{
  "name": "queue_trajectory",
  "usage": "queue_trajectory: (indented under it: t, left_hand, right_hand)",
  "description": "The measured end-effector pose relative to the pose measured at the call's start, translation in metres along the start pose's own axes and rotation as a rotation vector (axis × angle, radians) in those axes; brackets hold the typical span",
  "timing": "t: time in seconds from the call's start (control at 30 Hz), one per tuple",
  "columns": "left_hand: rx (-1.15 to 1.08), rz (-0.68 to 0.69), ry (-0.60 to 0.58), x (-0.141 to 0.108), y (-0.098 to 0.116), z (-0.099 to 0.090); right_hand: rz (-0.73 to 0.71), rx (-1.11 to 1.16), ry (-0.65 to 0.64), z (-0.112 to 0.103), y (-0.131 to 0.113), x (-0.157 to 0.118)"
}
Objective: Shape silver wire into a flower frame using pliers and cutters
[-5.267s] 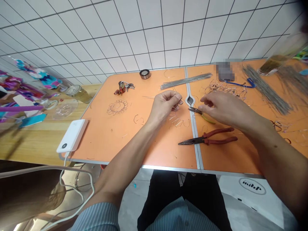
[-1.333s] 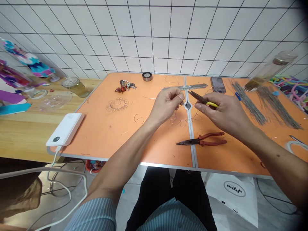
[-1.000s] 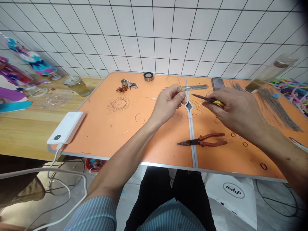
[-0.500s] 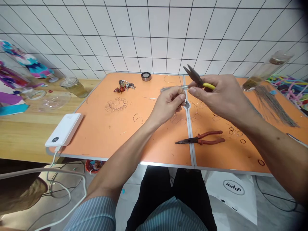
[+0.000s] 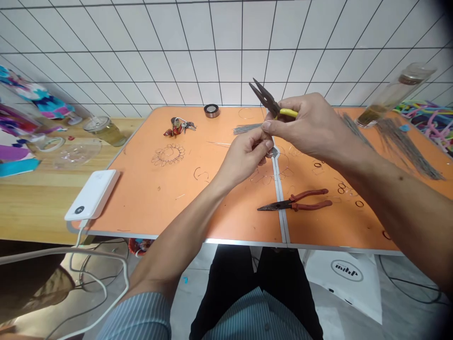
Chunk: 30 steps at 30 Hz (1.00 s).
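My right hand is closed around yellow-handled needle-nose pliers, whose jaws point up and left, slightly parted. Thumb and fingertips of that hand come close to my left hand, which is closed in a pinch on a thin wire, mostly hidden by the fingers. Whether the right fingertips also touch the wire, I cannot tell. Below the hands, faint wire loops lie on the orange table. Red-handled needle-nose pliers rest across the table's seam, nearer to me.
At the left lie a looped wire ring, keys and a white power bank. A tape roll is at the back. Grey wire bundles, small dark rings and a glass bottle are on the right.
My right hand has moved left with the yellow-handled pliers, now closer to my left hand. The pliers' jaws sit higher and further left. My left hand keeps its pinch.
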<state>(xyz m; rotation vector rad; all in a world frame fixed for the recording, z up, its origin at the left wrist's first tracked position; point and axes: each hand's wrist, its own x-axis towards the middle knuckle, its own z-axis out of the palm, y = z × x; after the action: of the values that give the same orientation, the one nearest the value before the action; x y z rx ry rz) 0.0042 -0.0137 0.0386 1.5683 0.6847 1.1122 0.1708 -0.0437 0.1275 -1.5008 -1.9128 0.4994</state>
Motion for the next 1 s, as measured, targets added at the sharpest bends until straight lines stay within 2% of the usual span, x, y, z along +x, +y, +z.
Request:
queue_trajectory:
  t: [0.23,0.6,0.8,1.0]
  left_hand:
    - [0.054,0.076,0.012,-0.003,-0.003,-0.001]
    - [0.094,0.082,0.054,-0.003,-0.003,-0.001]
    - [0.093,0.075,0.073,-0.004,-0.004,-0.002]
    - [0.091,0.054,0.111,-0.002,-0.001,-0.005]
  right_hand:
    - [0.001,0.015,0.053,0.005,-0.002,0.003]
    - [-0.037,0.032,0.092,0.010,0.000,0.003]
    - [-0.012,0.011,0.140,0.011,-0.002,0.003]
    - [-0.011,0.035,0.115,-0.001,0.016,-0.012]
